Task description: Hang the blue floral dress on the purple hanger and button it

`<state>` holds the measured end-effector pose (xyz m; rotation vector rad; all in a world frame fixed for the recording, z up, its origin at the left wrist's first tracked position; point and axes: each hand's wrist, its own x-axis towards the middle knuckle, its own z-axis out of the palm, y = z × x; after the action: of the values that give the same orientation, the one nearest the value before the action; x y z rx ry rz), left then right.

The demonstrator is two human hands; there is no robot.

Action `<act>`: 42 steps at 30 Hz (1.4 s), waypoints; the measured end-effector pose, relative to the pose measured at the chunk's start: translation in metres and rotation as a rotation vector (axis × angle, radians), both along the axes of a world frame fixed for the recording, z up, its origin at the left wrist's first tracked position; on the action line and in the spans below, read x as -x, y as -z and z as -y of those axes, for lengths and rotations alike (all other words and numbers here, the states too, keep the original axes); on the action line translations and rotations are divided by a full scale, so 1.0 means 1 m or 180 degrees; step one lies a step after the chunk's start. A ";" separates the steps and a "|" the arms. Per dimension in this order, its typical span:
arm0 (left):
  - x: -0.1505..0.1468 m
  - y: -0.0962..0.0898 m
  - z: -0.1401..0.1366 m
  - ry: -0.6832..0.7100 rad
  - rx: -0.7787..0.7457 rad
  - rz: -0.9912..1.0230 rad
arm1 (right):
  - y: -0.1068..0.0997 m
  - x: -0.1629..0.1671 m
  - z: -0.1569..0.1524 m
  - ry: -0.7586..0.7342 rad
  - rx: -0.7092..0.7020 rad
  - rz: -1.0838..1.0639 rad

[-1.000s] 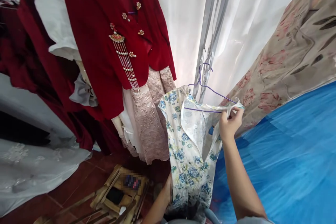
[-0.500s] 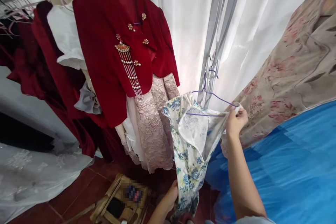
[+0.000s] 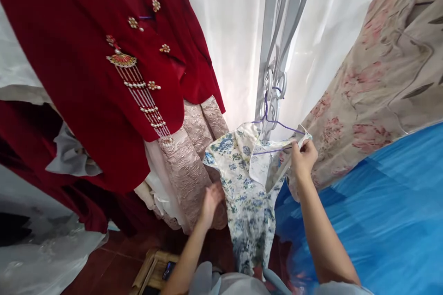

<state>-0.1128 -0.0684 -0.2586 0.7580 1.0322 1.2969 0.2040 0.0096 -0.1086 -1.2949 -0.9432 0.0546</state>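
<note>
A white dress with blue flowers (image 3: pixel 244 189) hangs on a thin purple hanger (image 3: pixel 281 124), its front flap folded open near the neckline. The fingers of my right hand (image 3: pixel 304 159) are closed on the dress's shoulder edge at the hanger's right end. My left hand (image 3: pixel 212 200) is beside the dress's left side, below its sleeve, fingers stretched out and a little blurred. It holds nothing that I can see. Whether its fingertips touch the fabric, I cannot tell.
At left hangs a dark red jacket (image 3: pixel 83 69) with a beaded tassel, over a pale pink brocade skirt (image 3: pixel 183 170). A grey metal stand (image 3: pixel 275 37) holds the hanger. A floral beige garment (image 3: pixel 367 101) and blue fabric (image 3: pixel 374 212) are at right. A wooden stool (image 3: pixel 155 265) stands below.
My left hand has let go of the dress's lower side and moved up near its sleeve. The dress hangs straighter, its flap less spread. My view has shifted closer to the jacket.
</note>
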 end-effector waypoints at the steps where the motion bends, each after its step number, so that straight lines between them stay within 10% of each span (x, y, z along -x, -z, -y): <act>1: 0.011 -0.025 -0.021 -0.0201 -0.0387 -0.0060 | 0.000 -0.001 0.001 -0.0048 -0.0014 -0.0171; 5: 0.028 -0.126 -0.072 -0.0177 -0.1610 -0.1036 | -0.002 -0.009 0.003 0.0010 -0.0244 -0.0936; 9: 0.009 -0.174 -0.075 0.0291 -0.2495 -0.2744 | -0.005 -0.039 0.006 -0.0248 -0.0172 -0.1169; 13: -0.005 -0.174 -0.071 0.0228 -0.2868 -0.3464 | -0.017 -0.077 0.018 -0.0497 -0.0189 -0.1080; 17: 0.000 -0.175 -0.074 0.0185 -0.2926 -0.3782 | -0.041 -0.080 0.036 0.0299 -0.0454 -0.0417; 24: 0.021 -0.183 -0.062 -0.0057 -0.2907 -0.4408 | -0.039 -0.037 0.049 0.0304 0.1531 0.1279; 29: 0.033 -0.186 -0.060 -0.0119 -0.2947 -0.4294 | -0.006 -0.046 0.038 -0.0741 0.0798 -0.0183; 33: 0.047 -0.199 -0.063 -0.0129 -0.2972 -0.4284 | -0.008 -0.071 0.032 -0.0703 0.0199 -0.1126; 38: 0.035 -0.212 -0.050 -0.0329 -0.2886 -0.4675 | -0.041 -0.061 0.044 -0.0527 0.0016 0.0048; 42: 0.009 -0.208 -0.039 -0.0347 -0.2712 -0.4707 | -0.036 -0.001 0.071 -0.1440 0.0648 0.0881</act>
<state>-0.1217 -0.0295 -0.0503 2.5529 1.6060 1.1363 0.2048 -0.0615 -0.0727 -1.2706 -1.4882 0.3364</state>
